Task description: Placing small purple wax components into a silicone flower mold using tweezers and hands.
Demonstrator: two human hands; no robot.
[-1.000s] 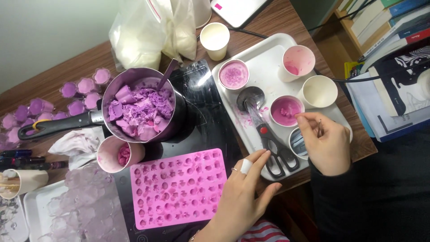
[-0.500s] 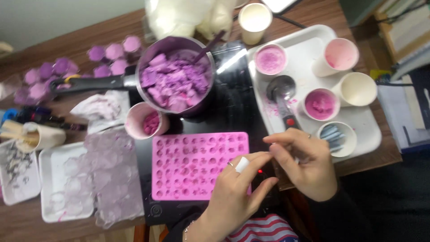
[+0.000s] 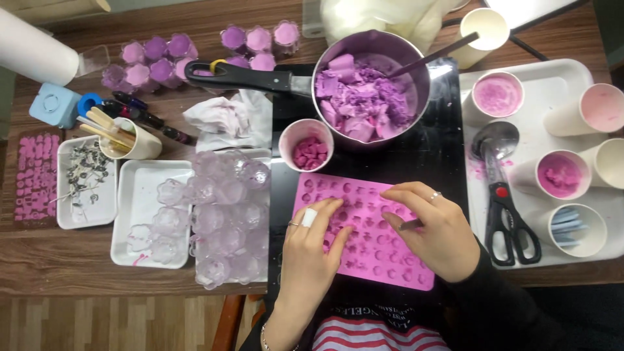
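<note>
Pink mould (image 3: 370, 260), left hand (image 3: 312, 250) flat on it, right hand (image 3: 432, 231) grip pinching small tool (image 3: 411, 225)

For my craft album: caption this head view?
Both hands rest on a pink silicone mould below a saucepan of purple chunks.

black sleeve (image 3: 513, 312), finger rings, bandaged finger

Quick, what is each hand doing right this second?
Left hand: open, holding nothing, fingers resting flat on the pink mould.
Right hand: closed on a small thin tool, its tip over the pink mould.
</note>
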